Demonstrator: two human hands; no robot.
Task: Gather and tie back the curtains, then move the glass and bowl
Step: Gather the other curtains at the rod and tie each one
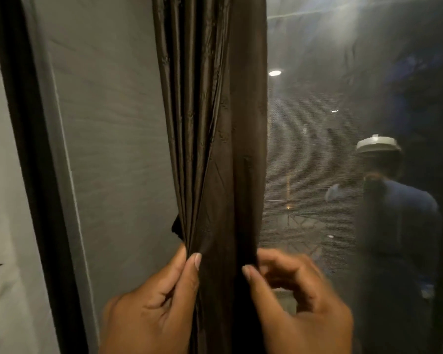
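A dark brown, shiny curtain point(215, 123) hangs in a gathered bunch down the middle of the head view, in front of a window. My left hand point(154, 302) pinches the left folds of the bunch between thumb and fingers at the lower middle. On the other side my right hand point(299, 302) grips the curtain's right edge, thumb in front and fingers curled behind it. A small dark piece of fabric point(176, 227) sticks out behind the curtain's left side, just above my left hand. No glass or bowl is in view.
A dark window frame point(33, 175) runs down the left, with a grey screen panel point(108, 123) beside it. Right of the curtain, the mesh-covered window pane point(317, 175) reflects a person in a blue top point(394, 221) and a ceiling light point(274, 72).
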